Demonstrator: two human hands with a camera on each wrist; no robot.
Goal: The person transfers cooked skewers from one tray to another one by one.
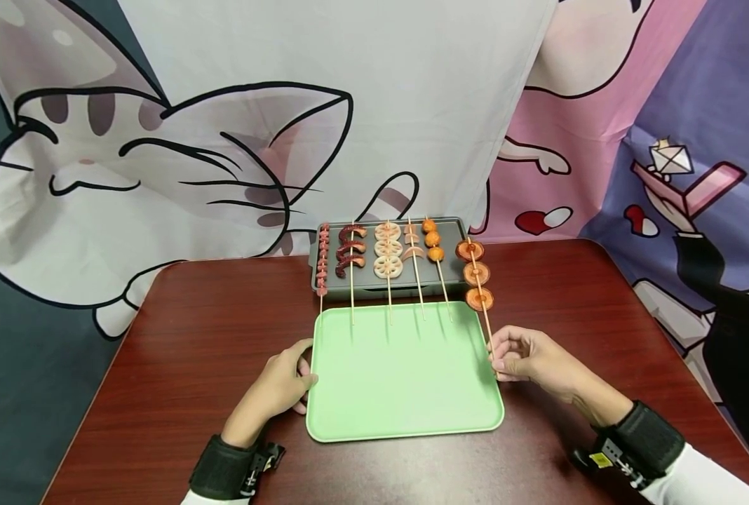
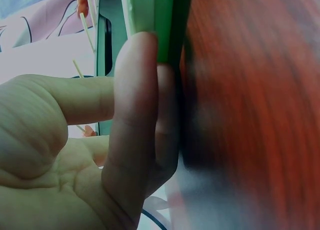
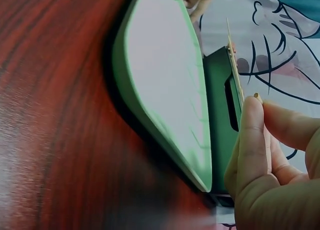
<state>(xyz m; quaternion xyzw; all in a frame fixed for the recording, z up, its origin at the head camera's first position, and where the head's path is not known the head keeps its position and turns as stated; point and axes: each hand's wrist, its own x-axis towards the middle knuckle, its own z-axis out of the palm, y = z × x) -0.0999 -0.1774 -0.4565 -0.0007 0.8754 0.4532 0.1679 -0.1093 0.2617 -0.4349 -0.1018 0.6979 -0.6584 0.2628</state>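
Note:
My right hand (image 1: 532,358) pinches the bare stick end of a skewer with three round brown slices (image 1: 477,273), which look like mushroom caps. The slices overlap the right end of a dark grill (image 1: 368,293) in the head view. In the right wrist view the stick's end (image 3: 257,95) pokes out between thumb and finger. At the left edge of a light green tray (image 1: 406,379), my left hand (image 1: 280,382) grips the rim. Its hold on the green tray (image 2: 150,12) also shows in the left wrist view.
Several other skewers lie across the grill, with lotus root slices (image 1: 388,248), orange balls (image 1: 433,238), dark red curled pieces (image 1: 351,247) and small pink pieces (image 1: 322,259). Their sticks reach over the tray's far rim. A cartoon-printed cloth (image 1: 450,105) hangs behind the brown table (image 1: 223,301).

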